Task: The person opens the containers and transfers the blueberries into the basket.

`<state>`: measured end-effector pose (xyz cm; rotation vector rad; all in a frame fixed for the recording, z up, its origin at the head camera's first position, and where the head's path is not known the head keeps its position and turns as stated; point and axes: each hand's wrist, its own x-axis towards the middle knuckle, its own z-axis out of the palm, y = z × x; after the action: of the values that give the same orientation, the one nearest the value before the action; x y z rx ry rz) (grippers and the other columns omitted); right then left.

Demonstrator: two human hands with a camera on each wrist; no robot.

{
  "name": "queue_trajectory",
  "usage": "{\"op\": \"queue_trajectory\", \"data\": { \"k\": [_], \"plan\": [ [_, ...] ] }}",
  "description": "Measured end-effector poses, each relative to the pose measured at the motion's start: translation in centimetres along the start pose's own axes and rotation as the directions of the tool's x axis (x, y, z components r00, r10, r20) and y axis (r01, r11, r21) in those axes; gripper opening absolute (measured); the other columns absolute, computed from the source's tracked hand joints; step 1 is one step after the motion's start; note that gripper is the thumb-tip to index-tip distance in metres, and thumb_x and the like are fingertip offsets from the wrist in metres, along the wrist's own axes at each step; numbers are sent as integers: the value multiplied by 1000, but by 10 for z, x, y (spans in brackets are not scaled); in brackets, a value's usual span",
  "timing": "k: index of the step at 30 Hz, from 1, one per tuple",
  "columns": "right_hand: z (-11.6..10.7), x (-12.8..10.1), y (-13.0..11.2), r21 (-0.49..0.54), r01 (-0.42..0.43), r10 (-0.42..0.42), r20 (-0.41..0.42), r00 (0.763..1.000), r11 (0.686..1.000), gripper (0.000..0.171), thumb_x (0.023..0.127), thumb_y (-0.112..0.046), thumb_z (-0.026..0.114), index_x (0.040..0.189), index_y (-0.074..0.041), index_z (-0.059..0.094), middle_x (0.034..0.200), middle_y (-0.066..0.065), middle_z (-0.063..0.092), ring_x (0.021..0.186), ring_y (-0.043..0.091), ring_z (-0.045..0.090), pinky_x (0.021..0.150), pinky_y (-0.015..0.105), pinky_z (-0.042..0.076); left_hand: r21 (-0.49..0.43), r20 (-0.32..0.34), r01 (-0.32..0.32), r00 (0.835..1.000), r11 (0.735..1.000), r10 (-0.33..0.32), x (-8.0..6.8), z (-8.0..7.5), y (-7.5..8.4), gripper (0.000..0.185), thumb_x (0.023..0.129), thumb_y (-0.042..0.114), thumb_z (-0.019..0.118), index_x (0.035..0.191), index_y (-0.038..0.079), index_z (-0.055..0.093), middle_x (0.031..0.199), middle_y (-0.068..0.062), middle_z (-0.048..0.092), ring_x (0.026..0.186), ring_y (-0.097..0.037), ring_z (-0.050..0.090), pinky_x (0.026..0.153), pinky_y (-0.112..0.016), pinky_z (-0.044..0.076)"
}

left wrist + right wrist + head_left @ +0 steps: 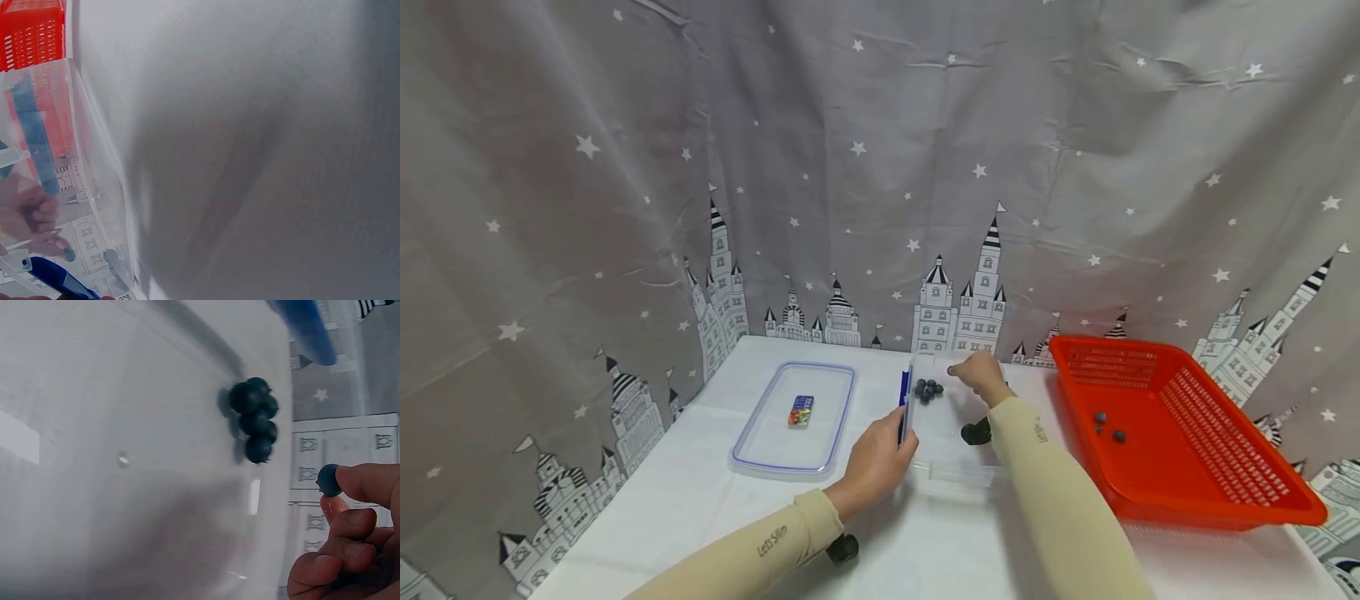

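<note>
My left hand [880, 458] grips a clear plastic container [951, 442] at its left side, by the blue clip [59, 275]. Thumb and finger of my right hand [979, 379] pinch a single blueberry [328, 480] over the container's far end. In the right wrist view the other fingers of that hand are curled beneath it. A cluster of several blueberries [253, 419] lies together on the container floor, left of the held berry in the head view [928, 389].
Left of the container lies a clear lid [786, 383] with a blue seal and a colourful label [801, 411]. On the right stands a red perforated basket [1187, 467] holding a few blueberries [1119, 436]. A grey castle-patterned curtain [820, 208] hangs behind the white table [700, 500].
</note>
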<state>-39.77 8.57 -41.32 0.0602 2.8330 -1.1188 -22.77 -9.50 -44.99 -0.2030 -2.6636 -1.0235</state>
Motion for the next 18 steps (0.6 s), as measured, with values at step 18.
{"op": "queue_trajectory", "data": {
  "k": [18],
  "plan": [
    [-53,-13,-12,45,132,-134,46,990,990,35,91,-23,70,111,5,70,105,13,63,79,20,52,63,28,47,1,-9,-2,1000,1000,2,0,1,0,50,101,27,49,143,0,53,124,-18,69,110,-29,67,92,-47,55]
  ]
}}
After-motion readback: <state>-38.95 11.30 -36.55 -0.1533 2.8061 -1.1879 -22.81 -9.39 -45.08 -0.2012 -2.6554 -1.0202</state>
